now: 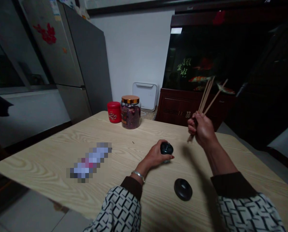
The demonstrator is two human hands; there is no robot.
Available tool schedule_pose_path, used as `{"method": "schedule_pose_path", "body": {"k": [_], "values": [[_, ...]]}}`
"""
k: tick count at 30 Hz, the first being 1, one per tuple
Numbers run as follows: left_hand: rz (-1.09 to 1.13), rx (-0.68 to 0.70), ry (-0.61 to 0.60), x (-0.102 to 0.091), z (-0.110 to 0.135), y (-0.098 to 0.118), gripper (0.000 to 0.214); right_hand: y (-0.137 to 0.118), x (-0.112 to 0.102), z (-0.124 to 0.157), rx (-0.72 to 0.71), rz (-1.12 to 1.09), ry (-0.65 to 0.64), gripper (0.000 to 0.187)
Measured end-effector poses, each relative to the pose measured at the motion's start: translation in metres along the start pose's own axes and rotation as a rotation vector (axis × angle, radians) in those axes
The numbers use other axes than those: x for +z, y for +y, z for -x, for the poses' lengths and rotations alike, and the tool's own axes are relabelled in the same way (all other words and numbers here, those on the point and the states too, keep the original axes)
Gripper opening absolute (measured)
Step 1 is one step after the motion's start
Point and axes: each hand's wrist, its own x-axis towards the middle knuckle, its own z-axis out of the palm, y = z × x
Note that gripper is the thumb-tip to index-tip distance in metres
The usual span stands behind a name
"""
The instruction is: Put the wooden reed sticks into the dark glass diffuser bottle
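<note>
My left hand (157,155) is wrapped round a small dark round container (167,148) standing on the wooden table (62,151). My right hand (202,129) is raised above the table to the right of it, closed on a bundle of thin wooden sticks (210,93) that point up and to the right. A round black lid (183,189) lies flat on the table nearer to me, between my two forearms.
At the table's far edge stand a red tin (114,111) and a glass jar (130,112) with a gold lid and dark dried contents. A blurred flat object (89,162) lies on the left. Behind are a fridge (69,58), a white appliance (145,95) and a fish tank (202,58).
</note>
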Motion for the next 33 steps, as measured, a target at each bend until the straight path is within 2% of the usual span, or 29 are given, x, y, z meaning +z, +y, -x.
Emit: {"method": "schedule_pose_path", "body": {"k": [1, 3, 5, 6, 8, 10, 13, 15, 17, 18, 20, 22, 24, 26, 28, 30, 33], "values": [[0.007, 0.002, -0.002, 0.0, 0.0, 0.0, 0.074, -0.001, -0.018, 0.0, 0.047, 0.167, 0.009, 0.032], [0.014, 0.008, -0.004, 0.0, 0.001, 0.001, 0.071, 0.009, -0.052, 0.011, 0.119, 0.646, 0.005, 0.027], [0.022, 0.011, -0.011, 0.0, 0.001, 0.002, 0.07, 0.03, -0.08, 0.035, 0.15, 1.182, -0.126, 0.021], [0.029, 0.014, -0.015, 0.0, 0.002, 0.002, 0.069, 0.042, -0.091, 0.049, 0.164, 1.378, -0.185, 0.018], [0.047, 0.017, -0.024, 0.0, 0.002, 0.001, 0.068, 0.062, -0.105, 0.074, 0.198, 1.586, -0.277, 0.021], [0.052, 0.019, -0.032, 0.0, 0.002, 0.0, 0.068, 0.074, -0.112, 0.089, 0.219, 1.65, -0.334, 0.027], [0.044, 0.019, -0.044, -0.001, 0.002, -0.004, 0.07, 0.069, -0.114, 0.096, 0.196, 1.678, -0.359, 0.033], [0.045, 0.005, -0.06, -0.003, 0.001, -0.007, 0.072, 0.055, -0.109, 0.098, 0.152, 1.661, -0.373, 0.037], [0.05, -0.02, -0.079, -0.004, 0.0, -0.009, 0.075, 0.036, -0.096, 0.106, 0.115, 1.52, -0.446, 0.042], [0.051, -0.03, -0.088, -0.004, -0.001, -0.01, 0.075, 0.026, -0.087, 0.113, 0.106, 1.401, -0.514, 0.046], [0.054, -0.029, -0.096, -0.005, -0.001, -0.01, 0.073, 0.01, -0.066, 0.128, 0.125, 1.177, -0.741, 0.055], [0.058, -0.021, -0.094, -0.005, -0.001, -0.01, 0.071, 0.001, -0.046, 0.141, 0.153, 1.135, -0.936, 0.069], [0.065, -0.023, -0.09, -0.004, 0.0, -0.009, 0.07, -0.003, -0.034, 0.147, 0.167, 1.159, -1.019, 0.068], [0.074, -0.028, -0.091, -0.004, 0.0, -0.009, 0.07, -0.005, -0.029, 0.142, 0.146, 1.104, -0.984, 0.059], [0.08, -0.023, -0.096, -0.004, 0.001, -0.009, 0.07, -0.006, -0.028, 0.128, 0.093, 0.912, -0.861, 0.054], [0.091, -0.021, -0.098, -0.004, 0.001, -0.01, 0.07, -0.007, -0.023, 0.109, 0.045, 0.62, -0.66, 0.058], [0.095, -0.025, -0.098, -0.004, 0.001, -0.011, 0.069, 0.001, -0.004, 0.079, 0.018, 0.206, -0.351, 0.058]]}}
